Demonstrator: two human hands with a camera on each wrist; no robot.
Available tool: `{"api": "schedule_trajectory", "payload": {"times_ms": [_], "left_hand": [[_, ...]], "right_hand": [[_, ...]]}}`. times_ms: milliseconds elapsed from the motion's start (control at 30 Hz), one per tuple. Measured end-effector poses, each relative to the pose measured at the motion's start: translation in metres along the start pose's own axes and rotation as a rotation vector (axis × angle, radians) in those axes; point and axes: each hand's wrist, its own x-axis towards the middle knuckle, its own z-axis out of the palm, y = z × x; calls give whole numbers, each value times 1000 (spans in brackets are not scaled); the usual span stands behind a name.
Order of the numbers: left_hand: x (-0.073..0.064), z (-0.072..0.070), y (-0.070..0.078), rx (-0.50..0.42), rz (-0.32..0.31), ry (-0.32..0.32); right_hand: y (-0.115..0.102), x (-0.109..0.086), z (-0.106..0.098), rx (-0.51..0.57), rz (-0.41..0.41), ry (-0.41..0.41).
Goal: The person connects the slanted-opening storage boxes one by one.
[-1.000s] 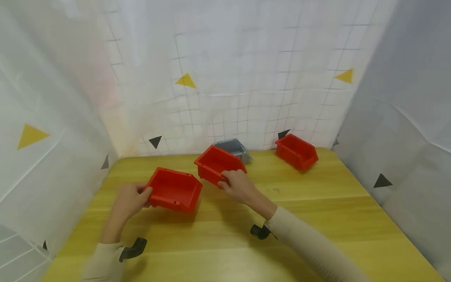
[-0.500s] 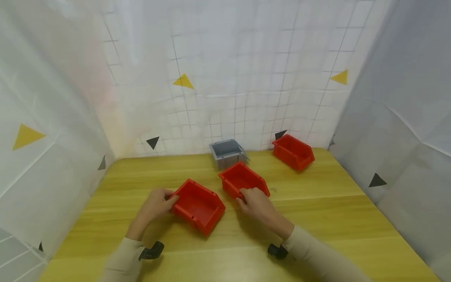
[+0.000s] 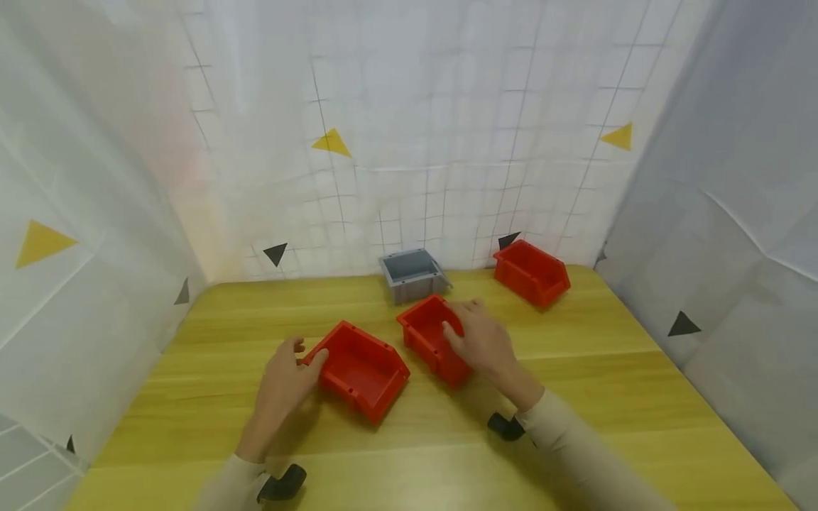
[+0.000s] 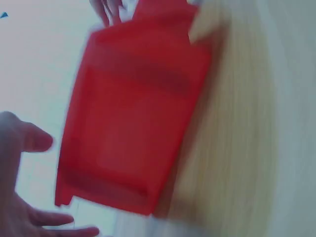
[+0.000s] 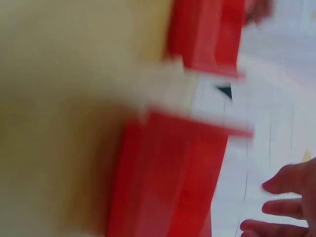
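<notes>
Both hands spread, gripping nothing: left hand [image 3: 286, 376] beside left red bin [image 3: 363, 370], lower centre of frame, right hand [image 3: 484, 342] over right red bin [image 3: 429, 339], just right of centre; catching a rim could skew either bin, and wrist views show hand-to-bin gaps the head view hides.

The table [image 3: 613, 404] has a yellow wooden top with the grain going across, and a pale shine [image 3: 415, 472] lies on its near part. Behind it stands a white back wall [image 3: 415, 106], marked with thin grid lines [image 3: 319, 99]. The left wall [image 3: 77, 156] is also pale; the right wall [image 3: 754, 177] is greyer and creased. Yellow triangles [image 3: 332, 143] and black triangles [image 3: 276, 253] show on these surfaces.
</notes>
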Motion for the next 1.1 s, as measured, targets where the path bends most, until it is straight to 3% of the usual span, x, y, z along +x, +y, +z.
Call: {"api": "schedule_trajectory", "payload": {"times_ms": [100, 200, 300, 400, 633, 867, 1100], "left_hand": [[-5, 2, 6, 18, -19, -46], [-2, 5, 8, 30, -3, -70], [5, 6, 7, 16, 24, -46], [10, 7, 6, 18, 17, -18], [10, 12, 8, -28, -52, -40], [12, 13, 11, -28, -23, -13], [3, 13, 18, -3, 37, -78]], "right_hand": [[18, 20, -1, 2, 52, -86], [32, 37, 3, 22, 89, -240], [43, 47, 9, 79, 97, -361], [53, 50, 16, 154, 73, -420], [65, 51, 25, 240, 6, -427], [60, 47, 16, 230, 66, -324], [41, 32, -4, 199, 91, -290]]}}
